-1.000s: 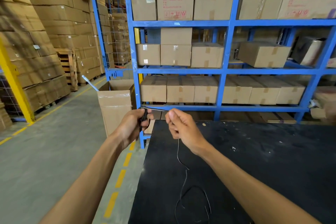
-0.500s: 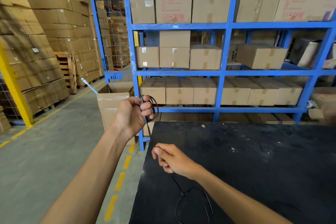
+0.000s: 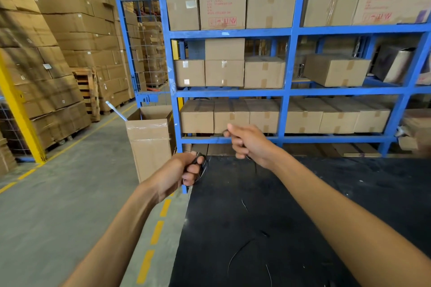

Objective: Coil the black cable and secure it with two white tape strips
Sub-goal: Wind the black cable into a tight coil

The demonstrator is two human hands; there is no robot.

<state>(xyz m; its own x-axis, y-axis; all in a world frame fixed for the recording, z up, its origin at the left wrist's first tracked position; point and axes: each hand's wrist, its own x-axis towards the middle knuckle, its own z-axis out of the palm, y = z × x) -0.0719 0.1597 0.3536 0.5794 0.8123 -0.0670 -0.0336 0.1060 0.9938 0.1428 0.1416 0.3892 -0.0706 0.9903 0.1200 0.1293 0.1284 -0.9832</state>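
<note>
The left hand is clenched around a small bundle of thin, glossy black cable, its loops bulging out between the fingers at the near-left corner of the black table. The right hand is raised above the table's far edge with fingers curled in a pinch; a strand of the same cable appears to run through it, though motion blur makes the contact hard to read. Loose slack of the thin wire shows as faint curved lines on the matte, scuffed tabletop nearer the camera. Behind stands a blue metal rack holding plain brown cardboard boxes sealed with tan tape; one box carries red print and handling symbols, too blurred to read. An open tall carton stands on the smooth grey concrete floor, marked with yellow dashes.
</note>
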